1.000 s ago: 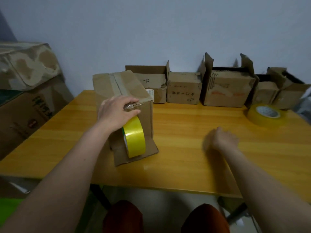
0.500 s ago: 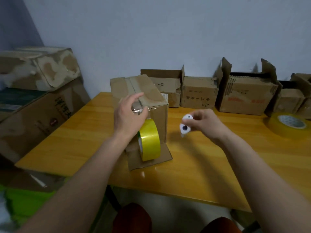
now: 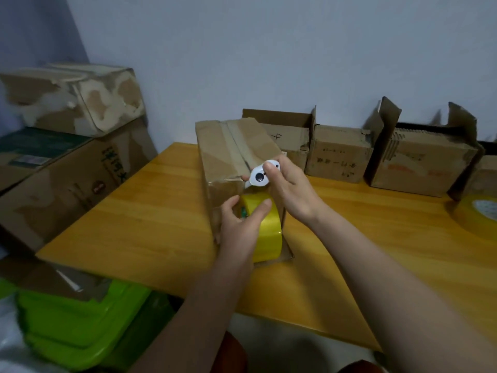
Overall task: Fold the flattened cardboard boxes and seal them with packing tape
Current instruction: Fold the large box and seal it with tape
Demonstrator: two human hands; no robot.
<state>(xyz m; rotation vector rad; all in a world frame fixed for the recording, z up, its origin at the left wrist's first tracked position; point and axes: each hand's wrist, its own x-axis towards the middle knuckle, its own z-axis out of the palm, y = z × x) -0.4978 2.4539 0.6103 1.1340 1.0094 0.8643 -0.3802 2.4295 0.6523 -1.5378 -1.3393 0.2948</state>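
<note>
A folded cardboard box (image 3: 231, 150) stands on the wooden table (image 3: 150, 216), with a strip of tape along its top seam. My left hand (image 3: 242, 226) grips a yellow tape roll (image 3: 269, 232) against the box's near face, thumb and fingers curled round it. My right hand (image 3: 290, 189) holds a small white cutter (image 3: 259, 176) at the top front edge of the box, where the tape runs over the corner. The lower part of the box's near face is hidden behind my left hand and the roll.
Several brown cardboard boxes (image 3: 338, 154) line the wall at the back of the table. A second tape roll (image 3: 481, 211) lies at the right edge. Large cartons (image 3: 67, 168) are stacked at the left, and a green plastic bin (image 3: 78, 319) sits on the floor below.
My right hand picked up the white cutter from the table and brought it to the box's top front edge. My left hand dropped from the box top onto the yellow roll.
</note>
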